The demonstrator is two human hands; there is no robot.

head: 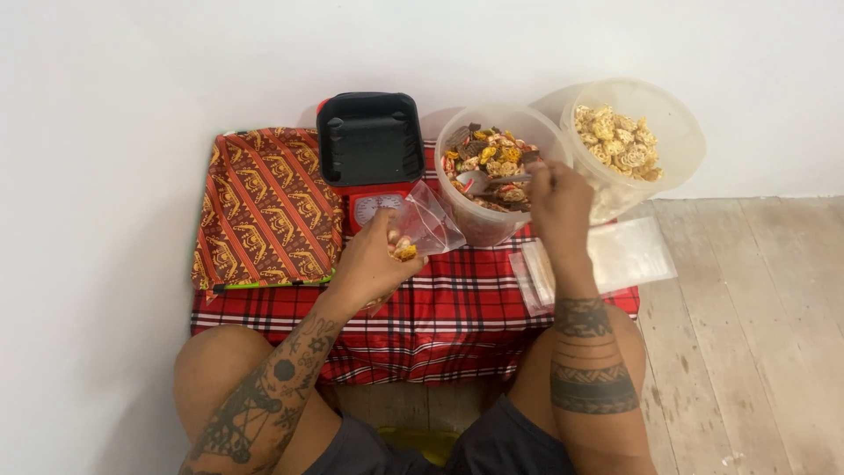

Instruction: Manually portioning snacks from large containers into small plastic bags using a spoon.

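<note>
My left hand [371,257] holds a small clear plastic bag [425,224] open, with a few yellow snack pieces at its bottom. My right hand [557,200] grips a metal spoon [489,180] whose bowl rests in a round clear tub of mixed snacks [492,158]. The bag hangs just left of that tub, above a red plaid cloth [457,308] that covers a low table.
A second clear tub of pale ring-shaped snacks [626,139] stands at the right. A red kitchen scale with a black tray [370,141] sits behind the bag. A patterned red-brown cushion [264,207] lies left. Flat clear bags [607,259] lie by my right wrist. Wooden floor lies to the right.
</note>
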